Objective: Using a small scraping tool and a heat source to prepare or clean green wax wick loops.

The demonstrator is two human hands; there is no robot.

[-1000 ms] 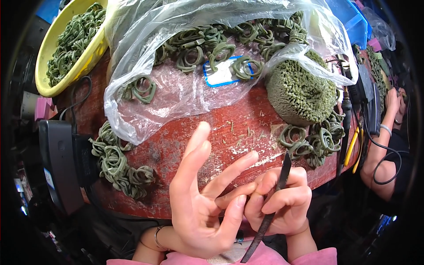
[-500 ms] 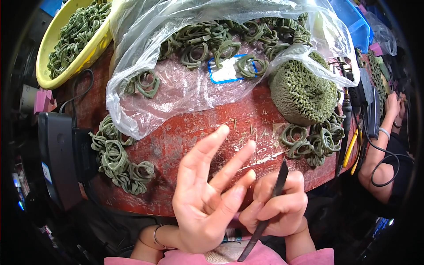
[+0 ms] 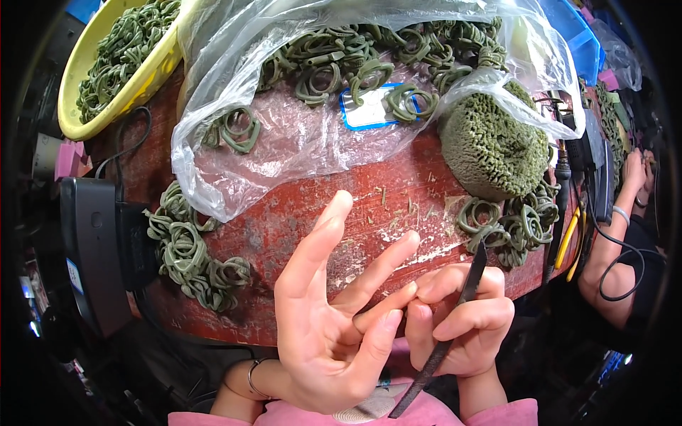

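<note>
My right hand (image 3: pixel 472 323) is closed around a flat, dark file (image 3: pixel 433 369), which slants from its pointed tip at upper right down toward my pink clothing. The thumb and index finger of that hand come together at a fingertip of my left hand (image 3: pixel 327 334); anything between them is too small to make out. My left hand is palm up with its fingers apart and holds nothing visible. Beyond the right hand, several green rings (image 3: pixel 526 224) lie beside a rough green cylindrical block (image 3: pixel 497 142). More green rings (image 3: pixel 185 248) are heaped at the left table edge.
A clear plastic bag (image 3: pixel 284 156) spreads over the red table (image 3: pixel 341 206), with green rings and a blue-edged label (image 3: pixel 369 106). Far left stands a yellow basket (image 3: pixel 71 106) of rings. A black device (image 3: pixel 96 248) and yellow-handled pliers (image 3: pixel 565 238) flank the work area. Another person's arm (image 3: pixel 611 248) is at right.
My right hand has shifted slightly right and up with the file. Its thumb and index finger now meet a left fingertip. The left fingers have changed their spread.
</note>
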